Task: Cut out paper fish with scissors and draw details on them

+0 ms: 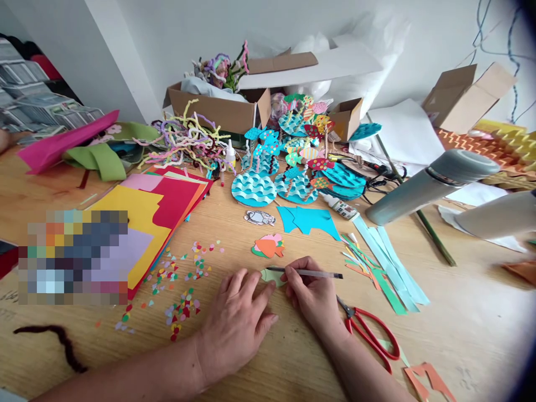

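A small piece of light green paper (pixel 273 276) lies on the table between my hands. Its near edge is partly covered by my fingers. My left hand (pixel 237 312) rests flat on the tabletop, fingers stretched out, with the fingertips holding the paper down. Pinched in my right hand (pixel 312 293) is a pen (pixel 316 273), its tip at the paper, where a thin curved line shows. Just beyond lie cut-out paper fish (pixel 268 245) in orange, pink and green. Red-handled scissors (pixel 372 335) lie beside my right wrist.
Coloured paper sheets (pixel 138 209) and scattered confetti (pixel 184 304) lie left. Blue wave-patterned discs (pixel 253 188), pipe cleaners (pixel 184 134) and a cardboard box (pixel 218 106) stand behind. Right are blue strips (pixel 389 265), a grey flask (pixel 431 184) and orange scraps (pixel 429 379).
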The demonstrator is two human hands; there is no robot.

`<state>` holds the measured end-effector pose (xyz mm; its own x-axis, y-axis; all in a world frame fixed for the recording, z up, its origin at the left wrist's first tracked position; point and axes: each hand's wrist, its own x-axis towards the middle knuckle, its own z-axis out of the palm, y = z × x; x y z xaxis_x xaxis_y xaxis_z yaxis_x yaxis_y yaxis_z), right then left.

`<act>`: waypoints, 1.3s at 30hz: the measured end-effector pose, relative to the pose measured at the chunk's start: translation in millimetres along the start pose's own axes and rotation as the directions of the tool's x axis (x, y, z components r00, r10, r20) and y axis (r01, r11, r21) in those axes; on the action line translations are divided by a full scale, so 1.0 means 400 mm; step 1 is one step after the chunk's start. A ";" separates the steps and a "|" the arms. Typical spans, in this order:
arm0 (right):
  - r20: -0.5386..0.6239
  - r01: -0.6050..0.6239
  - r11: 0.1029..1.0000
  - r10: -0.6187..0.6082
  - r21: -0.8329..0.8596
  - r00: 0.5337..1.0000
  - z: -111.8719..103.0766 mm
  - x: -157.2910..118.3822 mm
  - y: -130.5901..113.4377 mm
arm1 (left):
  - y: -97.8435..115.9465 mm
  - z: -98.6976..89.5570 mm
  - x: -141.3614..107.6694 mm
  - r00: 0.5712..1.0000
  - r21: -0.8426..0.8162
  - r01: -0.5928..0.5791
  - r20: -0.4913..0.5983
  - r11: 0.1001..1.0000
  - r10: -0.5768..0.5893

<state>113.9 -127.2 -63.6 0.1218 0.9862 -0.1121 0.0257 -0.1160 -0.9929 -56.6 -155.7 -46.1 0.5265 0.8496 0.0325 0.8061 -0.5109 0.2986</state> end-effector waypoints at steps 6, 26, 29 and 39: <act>0.012 -0.006 1.000 0.006 -0.006 1.000 0.001 0.001 0.006 | 0.000 0.000 -0.002 1.000 0.005 -0.014 -0.009 1.000 0.014; 0.021 -0.024 0.999 0.024 -0.028 0.999 0.005 0.001 -0.005 | -0.001 0.002 0.001 1.000 0.012 -0.015 -0.004 1.000 0.015; 0.022 -0.026 0.999 0.027 -0.032 0.999 0.005 0.002 -0.008 | -0.001 0.002 0.001 1.000 0.012 -0.018 -0.008 1.000 0.018; 0.019 -0.028 0.999 0.028 -0.031 0.999 0.005 -0.001 -0.005 | -0.001 -0.001 0.002 0.999 0.022 -0.026 -0.030 0.999 0.027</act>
<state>111.8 -127.1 -61.7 0.1032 0.9847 -0.1408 0.0532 -0.1468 -0.9877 -56.4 -154.9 -45.9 0.5398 0.8390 0.0693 0.7975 -0.5360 0.2769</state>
